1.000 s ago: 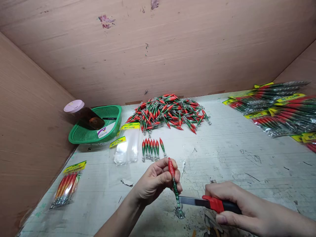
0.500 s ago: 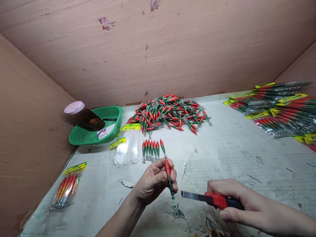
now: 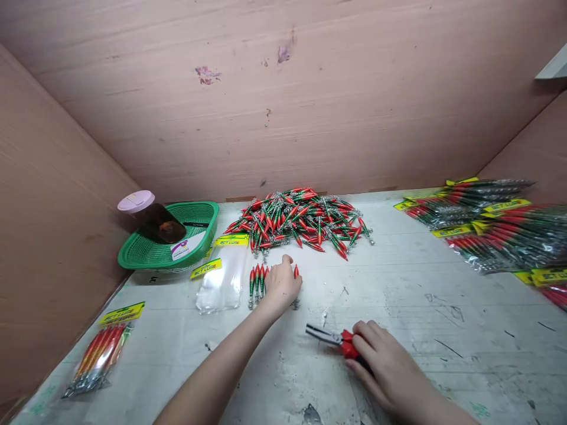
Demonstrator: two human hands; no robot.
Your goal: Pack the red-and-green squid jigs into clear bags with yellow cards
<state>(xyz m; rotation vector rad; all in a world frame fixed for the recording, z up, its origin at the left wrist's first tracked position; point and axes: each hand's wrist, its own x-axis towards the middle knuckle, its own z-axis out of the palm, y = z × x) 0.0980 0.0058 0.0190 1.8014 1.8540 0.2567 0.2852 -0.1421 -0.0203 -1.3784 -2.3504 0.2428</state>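
My left hand (image 3: 283, 283) reaches over a short row of red-and-green squid jigs (image 3: 257, 283) lying side by side. Its fingers curl down around a jig at the row's right end, whose red tip and hooks show past the hand; the fingertips are hidden. My right hand (image 3: 390, 366) is wrapped round the red-and-black handles of a pair of pliers (image 3: 325, 334), held low over the table with the metal jaws pointing left. Behind the row lies a large heap of similar squid jigs (image 3: 305, 221).
Clear bags with yellow labels (image 3: 221, 277) lie left of the row. A green basket (image 3: 208, 236) holds a lidded cup (image 3: 162, 223). Packed jigs (image 3: 522, 236) are piled at right, and another filled bag (image 3: 100, 354) lies front left. Wooden walls (image 3: 354, 118) enclose the table.
My left hand has moved forward from above the pliers' work spot to the row, bringing the jig it held there. The pliers have shifted slightly left, and the camera view has tilted up.
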